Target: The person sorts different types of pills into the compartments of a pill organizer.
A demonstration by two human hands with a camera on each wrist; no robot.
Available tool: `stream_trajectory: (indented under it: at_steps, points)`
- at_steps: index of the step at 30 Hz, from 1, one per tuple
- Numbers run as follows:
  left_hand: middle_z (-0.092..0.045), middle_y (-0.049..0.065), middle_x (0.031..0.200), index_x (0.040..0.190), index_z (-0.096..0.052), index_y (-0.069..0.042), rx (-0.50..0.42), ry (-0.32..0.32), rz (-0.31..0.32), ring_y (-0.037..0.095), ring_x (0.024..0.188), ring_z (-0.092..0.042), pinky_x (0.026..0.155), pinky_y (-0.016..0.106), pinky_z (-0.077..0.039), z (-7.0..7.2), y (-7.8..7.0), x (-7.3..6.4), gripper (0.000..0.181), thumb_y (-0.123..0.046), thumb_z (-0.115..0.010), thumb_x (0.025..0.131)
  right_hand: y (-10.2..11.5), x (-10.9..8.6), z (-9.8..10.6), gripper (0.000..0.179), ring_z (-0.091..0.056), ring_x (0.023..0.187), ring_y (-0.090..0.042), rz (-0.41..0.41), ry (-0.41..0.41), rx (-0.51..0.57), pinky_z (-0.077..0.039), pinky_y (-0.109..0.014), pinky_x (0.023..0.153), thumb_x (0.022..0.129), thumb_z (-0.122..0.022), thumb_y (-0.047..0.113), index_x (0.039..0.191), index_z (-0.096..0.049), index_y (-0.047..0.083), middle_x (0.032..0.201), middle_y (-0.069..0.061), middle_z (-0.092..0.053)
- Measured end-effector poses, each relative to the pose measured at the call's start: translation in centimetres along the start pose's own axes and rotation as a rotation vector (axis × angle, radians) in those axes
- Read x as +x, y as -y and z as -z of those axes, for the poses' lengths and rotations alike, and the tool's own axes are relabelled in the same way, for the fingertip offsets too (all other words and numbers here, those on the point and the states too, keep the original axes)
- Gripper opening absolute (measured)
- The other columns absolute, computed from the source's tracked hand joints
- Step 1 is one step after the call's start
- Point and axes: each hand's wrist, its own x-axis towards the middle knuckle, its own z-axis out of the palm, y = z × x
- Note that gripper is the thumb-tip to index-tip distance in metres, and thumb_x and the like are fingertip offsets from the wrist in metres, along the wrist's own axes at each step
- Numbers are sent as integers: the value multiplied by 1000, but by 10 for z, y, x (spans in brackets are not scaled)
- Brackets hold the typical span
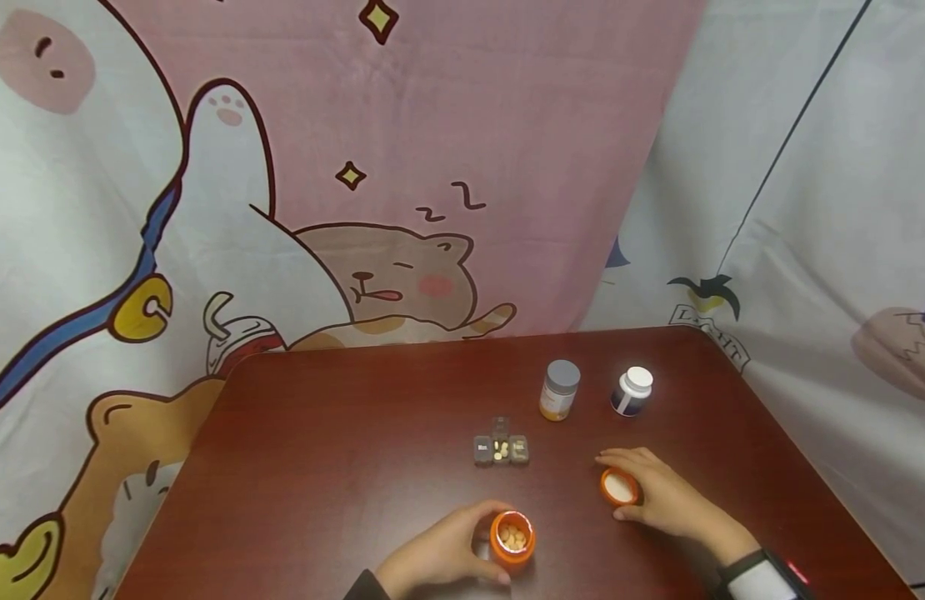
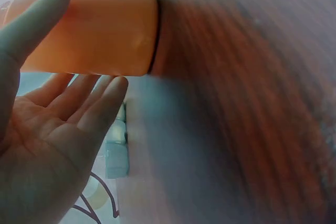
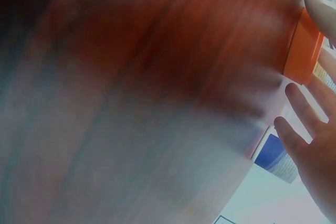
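My left hand (image 1: pixel 462 546) holds an orange pill bottle (image 1: pixel 512 560) upright on the table, thumb and fingers at opposite sides. The bottle has no cap on, and pale tablets (image 1: pixel 513 537) show inside. In the left wrist view the orange bottle (image 2: pixel 100 32) stands between thumb and fingers, its base at the tabletop. To the right, my right hand (image 1: pixel 665 496) has thumb and fingers around an orange cap (image 1: pixel 619 487), white inside facing up. The right wrist view shows this cap (image 3: pixel 303 45) low at the tabletop, with the other fingers spread beside it.
A small grey pill organizer (image 1: pixel 482 451) with tablets in it lies open beyond the orange bottle. Behind stand a grey-lidded bottle (image 1: pixel 560 390) and a white-capped dark blue bottle (image 1: pixel 631 392). The brown table (image 1: pixel 342 417) ends at a printed cloth backdrop (image 1: pixel 462 125).
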Motion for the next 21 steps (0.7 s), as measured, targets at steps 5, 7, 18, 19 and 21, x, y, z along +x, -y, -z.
stream_trajectory:
  at_steps: [5, 7, 18, 19, 21]
  points:
    - [-62, -3, 117, 124, -53, -18, -12, -7, -3, 7, 105, -55, 94, 25, -43, -1, 1, 0, 65, -21, -83, 67, 0, 0, 0, 72, -48, 106, -12, -9, -18, 15, -48, -43, 83, 54, -88, 21, 120, -61, 16, 118, 6, -61]
    - [-62, -5, 116, 124, -53, -19, 21, -8, -10, 6, 106, -54, 95, 27, -43, -2, 1, 0, 64, -23, -83, 67, 0, 0, 0, 68, -49, 105, -12, -2, -20, 22, -49, -43, 82, 54, -88, 19, 117, -62, 17, 115, 6, -61]
    - [-63, -11, 108, 118, -56, -21, 141, -24, 2, 3, 101, -53, 93, 31, -45, -2, -3, 2, 59, -26, -84, 66, 14, 15, 11, 48, -48, 103, -12, -30, -8, 12, -49, -44, 83, 74, -77, 19, 120, -61, 22, 112, 7, -57]
    - [-63, -11, 107, 116, -56, -21, 135, -26, 7, 3, 101, -53, 92, 30, -45, -3, -3, 2, 58, -25, -84, 65, 18, 18, 12, 45, -48, 103, -12, -45, -14, 16, -49, -45, 83, 77, -75, 21, 120, -61, 23, 113, 6, -56]
    - [-63, -11, 106, 115, -57, -21, 112, -23, 13, 3, 100, -53, 92, 30, -45, -4, -3, 2, 57, -24, -84, 65, 28, 23, 15, 40, -49, 103, -13, -72, -36, 39, -50, -46, 84, 81, -73, 23, 120, -61, 20, 113, 6, -55]
